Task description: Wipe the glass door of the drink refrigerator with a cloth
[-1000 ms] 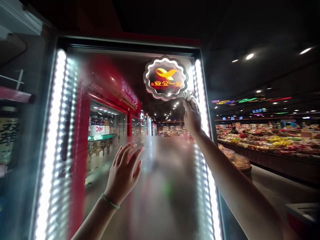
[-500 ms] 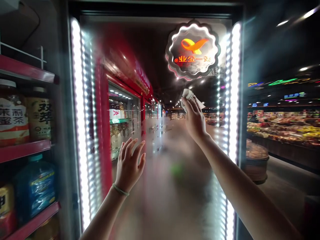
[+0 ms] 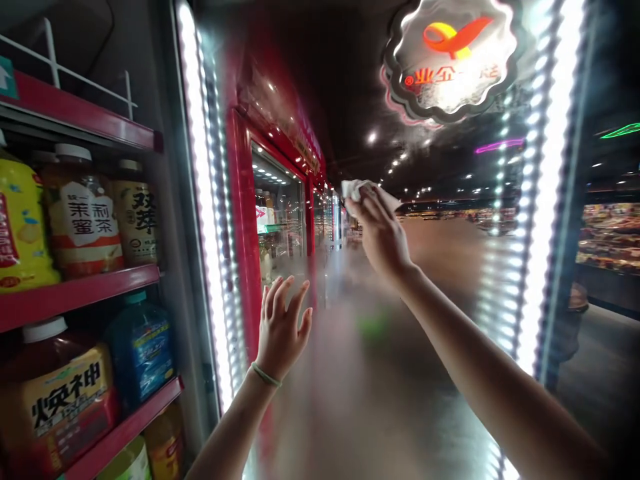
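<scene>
Lower left of frame: shelves of bottles, labels outward, presumably so that they can be read from the front. The leftmost yellow one is cut off by the edge; those in the back row we cannot make out.

Left of centre: one light strip, upright at the pane's side, likely placed to light the stock. Beside it, a red cabinet, blurred; whether reflected or seen through the pane, we cannot tell.

Centre, low: our left hand, open, fingers spread, holding nothing we can see; perhaps raised as a steadying hand. Contact with the pane is unclear. Green band at the wrist. The pane's lower part is hazy, a green blur behind it unidentifiable.

Centre: one white cloth, bunched, gripped under the fingers of our right hand, seemingly so that the fingertips back it. Palm and most of the cloth's underside are hidden.

Upper right: one scalloped sign, lettering reversed, probably meant for viewers opposite; top cut off.

Far right: second light strip, glaring; food display, items indistinct.
</scene>
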`<state>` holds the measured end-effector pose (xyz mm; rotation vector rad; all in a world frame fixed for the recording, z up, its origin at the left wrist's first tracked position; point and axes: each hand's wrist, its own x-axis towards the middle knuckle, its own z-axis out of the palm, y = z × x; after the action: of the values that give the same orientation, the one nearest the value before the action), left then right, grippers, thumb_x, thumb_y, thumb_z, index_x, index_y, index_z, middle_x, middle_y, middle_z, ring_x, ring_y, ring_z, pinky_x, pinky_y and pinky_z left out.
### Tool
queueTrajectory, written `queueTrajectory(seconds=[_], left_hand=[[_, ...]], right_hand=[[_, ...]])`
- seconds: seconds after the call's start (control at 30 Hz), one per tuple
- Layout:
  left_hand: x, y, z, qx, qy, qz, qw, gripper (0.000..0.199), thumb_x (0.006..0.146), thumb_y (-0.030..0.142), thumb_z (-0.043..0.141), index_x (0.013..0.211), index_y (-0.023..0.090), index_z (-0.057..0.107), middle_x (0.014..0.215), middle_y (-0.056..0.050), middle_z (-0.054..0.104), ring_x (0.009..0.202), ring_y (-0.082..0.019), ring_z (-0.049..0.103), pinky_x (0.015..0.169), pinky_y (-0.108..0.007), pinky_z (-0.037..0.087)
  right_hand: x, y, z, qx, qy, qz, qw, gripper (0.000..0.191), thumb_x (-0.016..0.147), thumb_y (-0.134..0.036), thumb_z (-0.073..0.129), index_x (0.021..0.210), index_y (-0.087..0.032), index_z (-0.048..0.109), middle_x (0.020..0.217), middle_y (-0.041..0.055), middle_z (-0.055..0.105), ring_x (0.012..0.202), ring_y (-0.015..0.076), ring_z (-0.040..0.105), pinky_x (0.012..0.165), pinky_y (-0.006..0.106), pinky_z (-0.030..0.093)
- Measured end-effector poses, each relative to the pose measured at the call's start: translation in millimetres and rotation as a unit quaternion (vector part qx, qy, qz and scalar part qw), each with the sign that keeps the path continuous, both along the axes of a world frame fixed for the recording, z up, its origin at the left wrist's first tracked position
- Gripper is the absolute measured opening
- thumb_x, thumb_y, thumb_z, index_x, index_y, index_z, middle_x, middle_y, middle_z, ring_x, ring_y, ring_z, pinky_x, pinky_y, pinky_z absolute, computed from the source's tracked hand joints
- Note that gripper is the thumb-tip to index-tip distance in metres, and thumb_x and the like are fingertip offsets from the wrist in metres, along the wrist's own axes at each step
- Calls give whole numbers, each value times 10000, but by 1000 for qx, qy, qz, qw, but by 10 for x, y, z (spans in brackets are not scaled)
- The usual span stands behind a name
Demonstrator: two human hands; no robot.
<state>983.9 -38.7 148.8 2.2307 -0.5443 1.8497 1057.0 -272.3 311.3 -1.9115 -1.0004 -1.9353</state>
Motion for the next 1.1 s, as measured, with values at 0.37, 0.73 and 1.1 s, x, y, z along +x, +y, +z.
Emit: queueTrajectory(seconds=[0.37,0.73,1.1], left_hand=[[109,135,-156,-10,9,-24,1000,550,968,171,622,1497,272,507,1489,-139,510,1524,-352,381,1252,-642,350],[160,86,-205,-7,0,16,1000,532,962,199,641,1481,262,540,1479,-146,524,1512,-359,398,1254,-654,329],[195,26,-220,-24,-16,19,999,513,952,186,650,1450,279,574,1462,-145,499,1501,-361,396,1261,-669,300]], right_hand=[[-66,254,-159,-4,4,-8,1000,704,1017,-3,447,1590,-411,454,1591,-9,557,1546,275,423,1261,531,456],[-106,286,-154,-23,19,-8,1000,623,1036,-38,427,1544,-380,537,1575,-6,576,1550,262,419,1267,500,448],[-170,249,-351,-51,21,-15,998,614,1024,-24,440,1513,-369,579,1565,10,587,1529,268,453,1210,456,512]])
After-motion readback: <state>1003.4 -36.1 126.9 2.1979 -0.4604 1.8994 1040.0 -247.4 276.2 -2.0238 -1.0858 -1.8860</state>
